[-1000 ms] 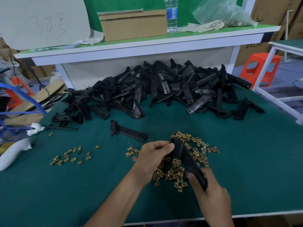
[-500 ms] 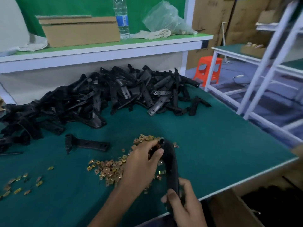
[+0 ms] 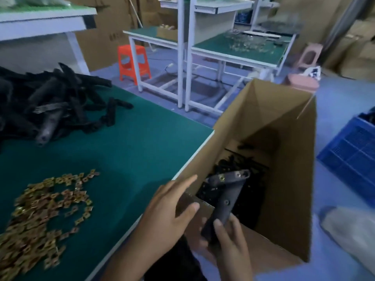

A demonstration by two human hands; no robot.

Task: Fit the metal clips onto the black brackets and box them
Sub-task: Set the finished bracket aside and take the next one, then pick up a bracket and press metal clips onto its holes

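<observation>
Green-matted workbench [image 3: 132,142] fills the left; a tall open brown cardboard box [image 3: 294,179] stands against its right edge. A heap of loose black plastic brackets [image 3: 50,104] lies at the bench's far left, with small brass-coloured metal clips [image 3: 40,209] scattered nearer. The left hand [image 3: 168,216] hovers over the box's near flap, fingers straight, empty. The right hand [image 3: 229,242] grips the lower end of one black bracket [image 3: 225,199], tilted over the box, with a fitted clip [image 3: 221,178] near its top.

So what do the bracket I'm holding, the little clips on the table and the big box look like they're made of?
Bracket: matte black with a slightly grainy, shine-free surface. It is probably moulded plastic, though coated metal can't be ruled out.
Clips: thin sheet metal with a brassy gold finish that glints in places.
Box: plain brown cardboard, judging by its dull faces and folded flaps.
</observation>
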